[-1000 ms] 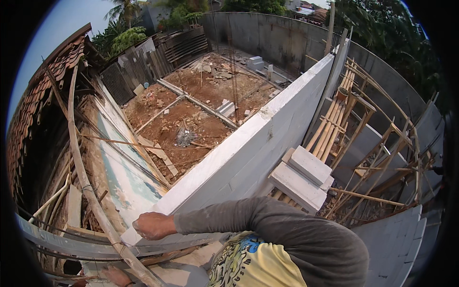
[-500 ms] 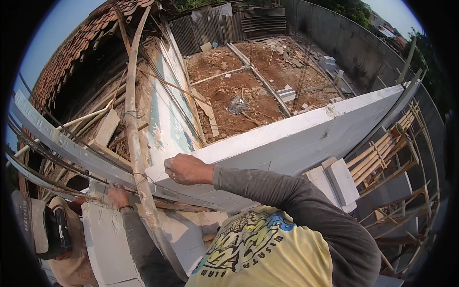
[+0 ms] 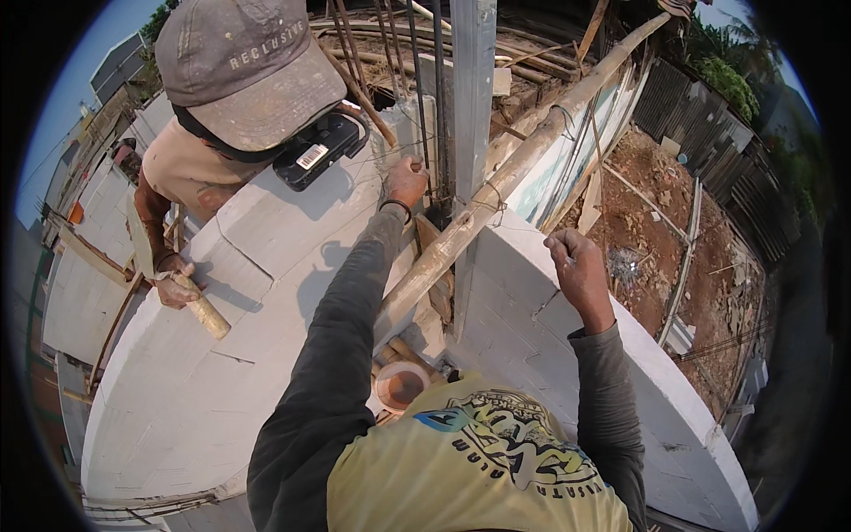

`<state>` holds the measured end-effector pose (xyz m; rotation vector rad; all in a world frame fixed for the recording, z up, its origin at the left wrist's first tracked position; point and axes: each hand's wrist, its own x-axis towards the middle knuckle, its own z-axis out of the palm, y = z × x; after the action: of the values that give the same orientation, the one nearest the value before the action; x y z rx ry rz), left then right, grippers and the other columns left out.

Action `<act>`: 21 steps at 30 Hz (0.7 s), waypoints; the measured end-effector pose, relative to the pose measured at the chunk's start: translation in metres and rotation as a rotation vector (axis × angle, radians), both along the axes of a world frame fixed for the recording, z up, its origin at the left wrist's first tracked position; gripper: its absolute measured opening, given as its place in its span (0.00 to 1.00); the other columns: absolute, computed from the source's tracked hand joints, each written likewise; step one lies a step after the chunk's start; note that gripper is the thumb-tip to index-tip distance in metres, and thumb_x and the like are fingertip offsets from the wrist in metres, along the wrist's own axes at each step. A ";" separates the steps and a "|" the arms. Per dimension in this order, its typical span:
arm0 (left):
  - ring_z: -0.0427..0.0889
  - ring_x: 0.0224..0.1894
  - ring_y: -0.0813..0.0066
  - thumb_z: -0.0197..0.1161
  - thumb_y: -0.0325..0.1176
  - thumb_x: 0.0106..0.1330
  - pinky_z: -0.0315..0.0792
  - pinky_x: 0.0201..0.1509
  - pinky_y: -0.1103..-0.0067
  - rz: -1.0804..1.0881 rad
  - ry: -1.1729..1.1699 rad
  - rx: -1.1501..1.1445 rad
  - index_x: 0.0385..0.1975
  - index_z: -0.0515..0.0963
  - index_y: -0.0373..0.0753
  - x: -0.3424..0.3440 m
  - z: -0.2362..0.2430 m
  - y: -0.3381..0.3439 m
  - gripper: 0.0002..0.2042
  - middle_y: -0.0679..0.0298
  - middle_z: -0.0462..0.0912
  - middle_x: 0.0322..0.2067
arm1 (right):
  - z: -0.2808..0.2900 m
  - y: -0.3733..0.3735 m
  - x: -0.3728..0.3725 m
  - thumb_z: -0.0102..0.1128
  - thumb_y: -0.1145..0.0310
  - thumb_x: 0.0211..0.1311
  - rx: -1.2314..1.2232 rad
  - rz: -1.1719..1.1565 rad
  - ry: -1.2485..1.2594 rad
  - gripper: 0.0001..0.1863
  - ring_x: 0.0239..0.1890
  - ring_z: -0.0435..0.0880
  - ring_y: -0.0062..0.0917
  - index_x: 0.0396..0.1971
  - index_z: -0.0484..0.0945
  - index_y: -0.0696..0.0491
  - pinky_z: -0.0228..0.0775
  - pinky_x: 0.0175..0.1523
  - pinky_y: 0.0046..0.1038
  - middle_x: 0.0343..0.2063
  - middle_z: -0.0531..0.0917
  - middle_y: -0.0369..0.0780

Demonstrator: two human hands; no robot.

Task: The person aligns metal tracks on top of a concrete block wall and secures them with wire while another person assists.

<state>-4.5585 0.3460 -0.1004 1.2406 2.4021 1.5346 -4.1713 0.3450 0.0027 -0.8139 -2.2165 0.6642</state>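
My left hand (image 3: 406,183) is closed beside the upright steel bars (image 3: 439,106), at the top of the light block wall (image 3: 292,257). Thin wire strands show around its fingers, but what it grips is hidden. My right hand (image 3: 578,270) is raised over the top of the right-hand block wall (image 3: 523,266), its fingers pinched together. From them a thin wire (image 3: 525,230) runs toward the slanting wooden pole (image 3: 461,232), which has wire wound round it. A grey metal channel (image 3: 472,115) stands upright between my hands.
At the left, a co-worker in a cap (image 3: 253,71) leans over the wall, holding a tool with a wooden handle (image 3: 206,310). A bucket (image 3: 401,387) sits below, between the walls. Beyond the right wall lies reddish rubble ground (image 3: 651,186), bordered by corrugated sheets (image 3: 700,115).
My view has swung left, bringing the co-worker and the left wall into sight. My right hand now appears farther from the pole, with wire stretched between; my left hand stays near the bars.
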 end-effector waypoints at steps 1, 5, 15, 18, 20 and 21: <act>0.83 0.43 0.63 0.65 0.35 0.57 0.74 0.48 0.73 0.005 0.020 0.015 0.45 0.77 0.32 0.000 0.000 -0.002 0.18 0.54 0.84 0.42 | 0.001 -0.001 -0.002 0.53 0.72 0.63 -0.009 0.005 0.000 0.08 0.28 0.81 0.38 0.31 0.78 0.60 0.71 0.36 0.34 0.24 0.81 0.48; 0.83 0.43 0.59 0.67 0.37 0.56 0.74 0.48 0.69 0.020 -0.073 -0.020 0.41 0.80 0.36 0.026 0.023 0.010 0.16 0.54 0.85 0.37 | 0.002 0.006 0.004 0.54 0.70 0.63 0.011 0.012 -0.018 0.08 0.25 0.79 0.35 0.31 0.79 0.59 0.69 0.34 0.33 0.21 0.78 0.46; 0.82 0.40 0.55 0.64 0.42 0.62 0.72 0.45 0.69 -0.112 0.049 0.045 0.44 0.80 0.35 -0.006 0.005 0.016 0.18 0.49 0.83 0.35 | -0.012 0.007 -0.001 0.56 0.67 0.65 -0.008 0.039 0.020 0.12 0.23 0.72 0.23 0.30 0.78 0.61 0.66 0.32 0.28 0.18 0.74 0.40; 0.83 0.39 0.56 0.64 0.45 0.61 0.73 0.45 0.69 -0.129 0.009 -0.041 0.44 0.80 0.36 -0.003 0.012 0.018 0.19 0.50 0.84 0.33 | -0.011 0.009 0.000 0.56 0.67 0.65 -0.005 0.036 0.013 0.12 0.23 0.72 0.22 0.30 0.79 0.61 0.66 0.32 0.28 0.17 0.74 0.39; 0.83 0.42 0.55 0.63 0.50 0.60 0.74 0.48 0.66 -0.010 0.055 -0.174 0.41 0.82 0.40 -0.007 0.017 0.017 0.19 0.52 0.84 0.38 | -0.014 0.010 -0.004 0.56 0.67 0.65 0.039 0.059 0.046 0.12 0.23 0.71 0.22 0.30 0.79 0.61 0.65 0.32 0.27 0.17 0.73 0.38; 0.83 0.41 0.54 0.63 0.49 0.59 0.74 0.47 0.66 0.010 0.084 -0.179 0.40 0.82 0.39 -0.007 0.018 0.018 0.20 0.51 0.84 0.36 | -0.013 0.010 -0.005 0.55 0.68 0.64 0.006 0.045 0.014 0.11 0.24 0.74 0.26 0.30 0.79 0.61 0.67 0.32 0.29 0.19 0.75 0.41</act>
<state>-4.5651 0.3642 -0.0822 1.2819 2.5349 1.2599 -4.1759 0.3553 -0.0107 -0.7562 -2.2291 0.6822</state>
